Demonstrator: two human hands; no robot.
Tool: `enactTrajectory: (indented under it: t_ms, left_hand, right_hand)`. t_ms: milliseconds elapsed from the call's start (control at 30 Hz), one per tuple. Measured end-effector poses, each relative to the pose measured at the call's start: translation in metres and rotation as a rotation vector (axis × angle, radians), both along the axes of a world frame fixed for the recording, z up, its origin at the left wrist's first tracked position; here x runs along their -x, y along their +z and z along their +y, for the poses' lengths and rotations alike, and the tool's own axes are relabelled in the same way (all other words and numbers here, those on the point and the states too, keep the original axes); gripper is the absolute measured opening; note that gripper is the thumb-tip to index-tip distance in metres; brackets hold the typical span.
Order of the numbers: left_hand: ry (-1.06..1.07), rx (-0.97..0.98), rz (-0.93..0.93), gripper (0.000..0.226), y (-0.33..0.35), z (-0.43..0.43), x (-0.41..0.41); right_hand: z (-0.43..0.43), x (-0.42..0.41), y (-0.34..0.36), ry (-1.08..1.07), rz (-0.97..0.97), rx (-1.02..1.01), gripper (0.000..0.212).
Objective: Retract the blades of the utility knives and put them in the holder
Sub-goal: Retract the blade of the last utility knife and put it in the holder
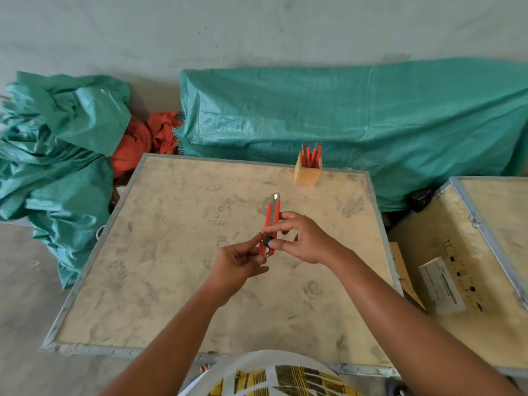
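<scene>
Hands (303,241), slim red plastic knife (271,221)

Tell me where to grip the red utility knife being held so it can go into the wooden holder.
Grip the red utility knife round its plastic body at the rear, near the black slider, coming from the near end. Its metal tip points away, toward the wooden holder, so fingers stay clear of it.

A scuffed wooden crate top (160,270) carries a wooden holder (308,174).
</scene>
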State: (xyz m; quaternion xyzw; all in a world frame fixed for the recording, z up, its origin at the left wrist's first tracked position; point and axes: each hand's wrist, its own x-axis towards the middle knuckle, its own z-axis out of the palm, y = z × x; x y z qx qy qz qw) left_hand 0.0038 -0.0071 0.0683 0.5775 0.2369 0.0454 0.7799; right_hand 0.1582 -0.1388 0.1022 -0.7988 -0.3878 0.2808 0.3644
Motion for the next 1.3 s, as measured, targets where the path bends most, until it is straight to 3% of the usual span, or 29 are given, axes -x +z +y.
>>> enactTrajectory:
  t_ms: [133, 333, 533, 800, 900, 1300]
  left_hand:
    - [-0.004, -0.031, -0.011, 0.046, 0.005, 0.007, -0.001]
    - [-0.024, -0.054, -0.016, 0.048, 0.007, 0.012, -0.004]
    - [-0.063, -0.095, -0.044, 0.051, 0.012, 0.009, -0.012]
    - [-0.111, -0.129, -0.068, 0.054, 0.019, -0.011, -0.025]
    - [-0.109, -0.132, -0.06, 0.053, 0.019, -0.017, -0.032]
    - [-0.126, -0.297, -0.018, 0.05, 0.023, -0.019, -0.115]
  right_hand:
    - [0.007, 0.006, -0.001, -0.077, -0.078, -0.094, 0.019]
    - [0.006, 0.007, 0.005, -0.074, -0.058, -0.099, 0.024]
    - [0.0, 0.009, 0.005, -0.204, -0.119, -0.178, 0.021]
    - [-0.022, 0.004, 0.002, -0.302, -0.109, -0.263, 0.027]
    - [-0.03, -0.001, 0.001, -0.339, -0.008, -0.292, 0.024]
    - [-0.041, -0.085, 0.016, -0.476, 0.035, -0.339, 0.029]
